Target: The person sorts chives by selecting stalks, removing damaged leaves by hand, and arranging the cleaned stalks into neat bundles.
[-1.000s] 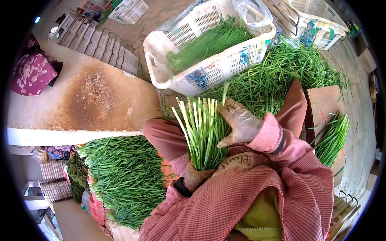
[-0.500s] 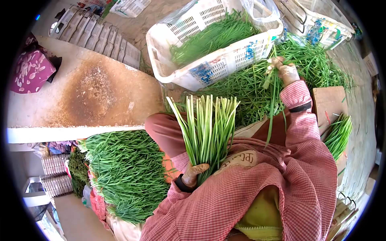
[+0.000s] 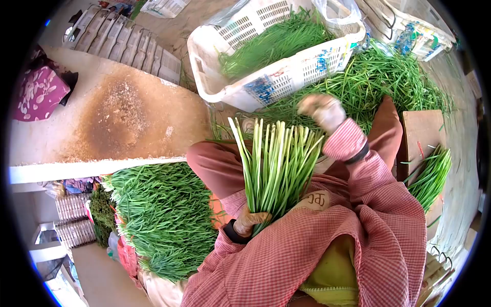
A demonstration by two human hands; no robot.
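Observation:
My left hand [image 3: 250, 221] is closed round the lower, leafy part of a thick bunch of garlic chives [image 3: 276, 166]. Their pale cut ends stand up and fan out over my lap. Just beyond the bunch's upper right side is my right hand [image 3: 323, 110], smeared by motion. Its fingers look curled, but I cannot make out whether anything is in them. A loose heap of green chives [image 3: 388, 77] spreads over the floor behind my right hand.
A white plastic crate [image 3: 302, 77] holds more greens ahead. Stacked chives [image 3: 163, 220] lie at left, below a stained ledge [image 3: 179, 117]. A small bunch [image 3: 432, 179] rests on a board [image 3: 422, 128] at right. Another crate [image 3: 414, 36] stands at the back right.
My right hand has moved left and nearer from the heap towards the bunch; the stalks that hung from it no longer show. My left hand and its bunch shifted slightly right.

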